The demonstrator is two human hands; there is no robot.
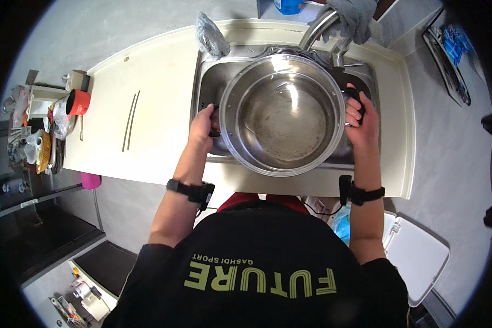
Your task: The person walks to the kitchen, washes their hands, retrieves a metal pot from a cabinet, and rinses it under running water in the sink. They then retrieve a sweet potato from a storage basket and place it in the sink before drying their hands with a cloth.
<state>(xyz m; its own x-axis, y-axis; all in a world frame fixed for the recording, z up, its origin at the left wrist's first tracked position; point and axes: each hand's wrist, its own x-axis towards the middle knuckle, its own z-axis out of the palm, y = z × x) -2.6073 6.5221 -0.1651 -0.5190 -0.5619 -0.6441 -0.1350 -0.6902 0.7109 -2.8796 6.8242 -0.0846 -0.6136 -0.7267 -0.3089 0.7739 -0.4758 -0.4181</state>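
Note:
A large round stainless steel pot (pixel 287 119) is held by its two dark side handles over a metal double sink (pixel 213 82). My left hand (pixel 202 128) grips the handle on the pot's left side. Around the right handle my right hand (pixel 363 117) is closed, its fingers wrapped through it. The pot's inside is shiny with darker marks on the bottom; whether it holds water I cannot tell. Behind the pot rises a metal faucet (pixel 319 29) with a grey cloth (pixel 354 18) draped over it.
A grey mesh cloth (pixel 211 37) hangs at the sink's back left corner. Two dark chopsticks (pixel 131 121) lie on the pale countertop (pixel 164 82). A red cup (pixel 78 102) stands at the counter's left end. Below right is a white bin lid (pixel 418 260).

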